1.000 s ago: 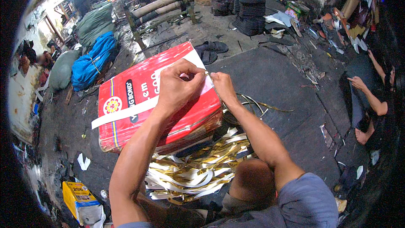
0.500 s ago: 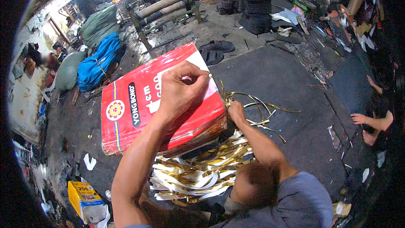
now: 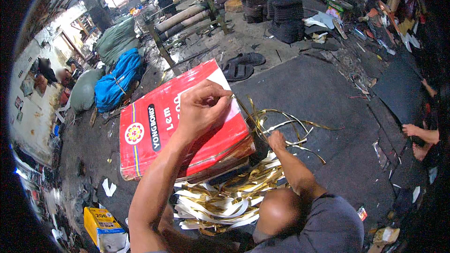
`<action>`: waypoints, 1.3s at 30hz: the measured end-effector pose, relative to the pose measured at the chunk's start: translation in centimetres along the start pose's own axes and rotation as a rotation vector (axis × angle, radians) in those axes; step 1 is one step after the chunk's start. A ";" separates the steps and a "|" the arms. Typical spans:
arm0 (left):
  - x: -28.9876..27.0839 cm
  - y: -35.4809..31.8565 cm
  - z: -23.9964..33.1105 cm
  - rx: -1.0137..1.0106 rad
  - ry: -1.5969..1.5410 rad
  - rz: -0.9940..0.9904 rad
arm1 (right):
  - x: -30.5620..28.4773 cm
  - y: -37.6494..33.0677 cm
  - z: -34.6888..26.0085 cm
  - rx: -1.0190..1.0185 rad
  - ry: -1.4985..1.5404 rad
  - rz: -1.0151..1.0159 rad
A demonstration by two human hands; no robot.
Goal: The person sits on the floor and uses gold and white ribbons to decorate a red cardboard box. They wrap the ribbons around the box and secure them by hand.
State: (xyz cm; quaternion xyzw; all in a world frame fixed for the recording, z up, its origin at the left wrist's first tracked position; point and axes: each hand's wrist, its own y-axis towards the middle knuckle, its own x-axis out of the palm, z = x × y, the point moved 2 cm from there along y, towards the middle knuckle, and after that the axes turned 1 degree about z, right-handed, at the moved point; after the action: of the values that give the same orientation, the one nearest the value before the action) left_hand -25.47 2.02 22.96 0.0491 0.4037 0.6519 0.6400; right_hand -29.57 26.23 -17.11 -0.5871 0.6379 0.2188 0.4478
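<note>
A red box [image 3: 197,154] with a white patch and a flower emblem stands tilted in front of me. Over its top, my left hand [image 3: 202,107] is closed in a pinch near the right edge. A thin gold strip runs from its fingertips down past the box's side. My right hand [image 3: 277,141] is closed beside that side, among loose looping gold strips [image 3: 293,121]; its fingertips are partly hidden, but strips run into its grip. Below the box, by my knee, lies a heap of white and gold strips [image 3: 225,204].
A yellow and blue box [image 3: 103,227] stands at the lower left. Black sandals [image 3: 241,65] lie beyond the red box, before stacked black pieces [image 3: 286,18]. A blue bundle [image 3: 119,77] sits at the left. Another person's hand [image 3: 412,130] touches a dark sheet [image 3: 398,89] at right.
My right hand has moved right and down, away from the box's edge, drawing gold strips out. The left hand keeps its pinch over the box. The whole view has shifted slightly.
</note>
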 end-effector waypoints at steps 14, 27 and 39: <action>-1.4 -0.8 0.7 0.330 0.209 -0.089 | -1.9 0.8 2.5 0.081 -0.001 0.078; -1.4 -0.8 -0.2 0.512 0.251 -0.084 | -2.3 1.5 6.0 0.018 -0.210 0.146; -1.1 -0.5 0.4 0.434 0.545 -0.241 | -11.6 0.0 11.8 0.816 0.867 0.487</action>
State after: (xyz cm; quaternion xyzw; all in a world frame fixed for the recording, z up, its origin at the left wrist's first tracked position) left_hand -24.60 1.17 23.42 -0.0397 0.6912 0.4601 0.5559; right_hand -26.91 42.10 -13.41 -0.2429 0.9081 -0.2030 0.2743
